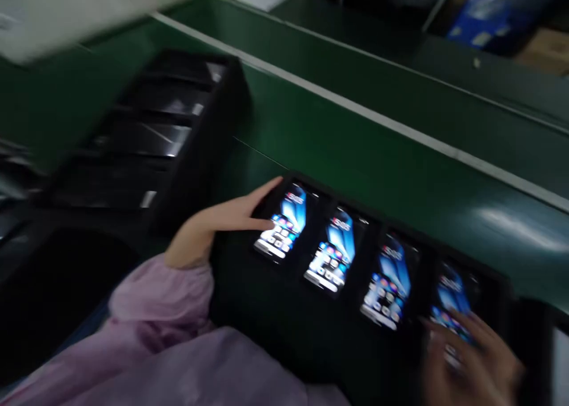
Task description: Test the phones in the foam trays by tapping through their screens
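Note:
A black tray (306,269) lies across my lap side of the green bench, holding several phones in a row with lit blue screens. My left hand (235,216) grips the tray's left end, index finger stretched along its edge. Its thumb lies over the screen of the leftmost phone (283,222). To the right are a second phone (332,249) and a third phone (388,281). Over the rightmost phone (451,293) is my right hand (475,358), slightly blurred, fingers bent but apart and holding nothing. It hides the lower part of that phone; fingertip contact is unclear.
On the left stands a black compartment tray (222,115) with dark flat items in its slots. The green bench (338,151) has a pale strip (355,105) running across it. Farther back are a blue item (480,18) and a brown box (544,50).

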